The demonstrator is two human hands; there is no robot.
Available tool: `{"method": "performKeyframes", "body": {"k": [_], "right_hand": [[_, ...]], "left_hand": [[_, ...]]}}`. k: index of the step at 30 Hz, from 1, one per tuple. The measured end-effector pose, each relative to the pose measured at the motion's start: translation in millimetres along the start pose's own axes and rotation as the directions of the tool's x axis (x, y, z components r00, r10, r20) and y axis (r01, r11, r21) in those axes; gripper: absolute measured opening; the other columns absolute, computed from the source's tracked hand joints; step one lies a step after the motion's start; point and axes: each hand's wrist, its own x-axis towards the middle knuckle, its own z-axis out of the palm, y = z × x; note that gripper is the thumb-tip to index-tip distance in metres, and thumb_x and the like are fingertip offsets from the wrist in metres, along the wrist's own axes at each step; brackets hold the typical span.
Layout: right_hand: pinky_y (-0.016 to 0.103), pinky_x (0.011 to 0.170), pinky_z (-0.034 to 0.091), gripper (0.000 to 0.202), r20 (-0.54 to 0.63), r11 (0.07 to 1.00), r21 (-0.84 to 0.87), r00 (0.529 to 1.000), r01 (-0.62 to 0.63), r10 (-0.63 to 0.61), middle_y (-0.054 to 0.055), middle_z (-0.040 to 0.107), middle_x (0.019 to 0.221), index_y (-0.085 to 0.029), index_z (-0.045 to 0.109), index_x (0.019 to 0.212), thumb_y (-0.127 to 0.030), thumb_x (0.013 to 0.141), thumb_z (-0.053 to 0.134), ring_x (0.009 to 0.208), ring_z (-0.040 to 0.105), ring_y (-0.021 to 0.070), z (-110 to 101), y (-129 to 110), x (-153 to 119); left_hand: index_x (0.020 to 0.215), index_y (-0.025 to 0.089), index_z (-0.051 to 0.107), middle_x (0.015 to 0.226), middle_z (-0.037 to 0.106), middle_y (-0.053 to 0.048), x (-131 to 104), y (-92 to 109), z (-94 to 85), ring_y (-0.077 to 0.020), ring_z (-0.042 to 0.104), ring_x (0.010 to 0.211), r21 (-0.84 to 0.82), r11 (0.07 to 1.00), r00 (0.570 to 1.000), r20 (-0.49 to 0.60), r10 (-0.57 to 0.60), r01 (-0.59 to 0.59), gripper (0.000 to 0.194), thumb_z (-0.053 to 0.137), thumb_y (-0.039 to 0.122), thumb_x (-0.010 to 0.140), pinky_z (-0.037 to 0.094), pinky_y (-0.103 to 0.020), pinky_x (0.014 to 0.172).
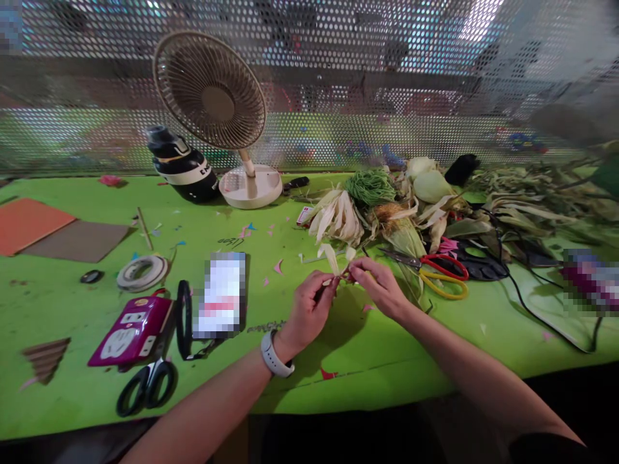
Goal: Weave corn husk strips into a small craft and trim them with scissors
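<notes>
Near the middle of the green table, my left hand (pixel 312 308) pinches the base of a small piece made of pale corn husk (pixel 331 256). My right hand (pixel 380 283) meets it from the right, its fingertips closed at the same piece, by a small pale husk tip. What exactly lies between the right fingertips is too small to tell. Just beyond the hands lies a bundle of dried husks (pixel 337 218). Red-and-yellow-handled scissors (pixel 443 276) rest right of my right hand, blades pointing toward it.
A fan (pixel 250 187) and black bottle (pixel 188 174) stand at the back left. Left lie a phone (pixel 220 295), tape roll (pixel 142 272), purple power strip (pixel 133 328) and black scissors (pixel 146 385). Green string (pixel 370 187), husks and a black cable (pixel 532 312) occupy the right.
</notes>
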Motion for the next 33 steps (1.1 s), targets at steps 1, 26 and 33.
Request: {"method": "performKeyframes", "body": {"k": [1,26,33], "right_hand": [[0.026,0.063,0.045,0.03,-0.002,0.99,0.109,0.996,-0.085,0.086,0.003,0.064,0.077,-0.018,0.063,0.085,-0.041,0.092,0.045,0.072,0.059,0.0152,0.8,3.3,0.9],[0.033,0.072,0.043,0.021,0.124,0.883,-0.355,0.952,0.307,-0.281,0.004,0.068,0.073,-0.02,0.068,0.096,-0.034,0.09,0.054,0.071,0.061,0.0183,-3.2,-1.9,-0.3],[0.031,0.071,0.042,0.015,0.225,0.869,-0.346,0.93,0.354,-0.29,0.002,0.064,0.066,-0.017,0.064,0.087,-0.029,0.09,0.055,0.063,0.057,0.0154,-1.1,-1.8,-1.2]], "left_hand": [[0.084,0.017,0.066,0.073,0.054,-0.002,-0.4,1.2,0.3,-0.0126,0.048,0.067,-0.025,0.999,0.999,0.019,-0.031,0.031,0.018,0.056,0.032,0.086,0.04,-0.024,0.062],[0.065,0.013,0.059,0.053,0.045,0.005,4.0,-2.5,5.3,-0.0054,0.034,0.047,-0.156,0.843,0.854,0.183,-0.487,0.515,0.036,0.068,0.047,0.068,0.025,-0.021,0.047],[0.067,0.012,0.061,0.057,0.049,0.003,3.2,-4.3,5.5,-0.0068,0.037,0.051,-0.059,0.886,0.875,0.199,-0.442,0.461,0.029,0.061,0.041,0.074,0.028,-0.021,0.049]]}}
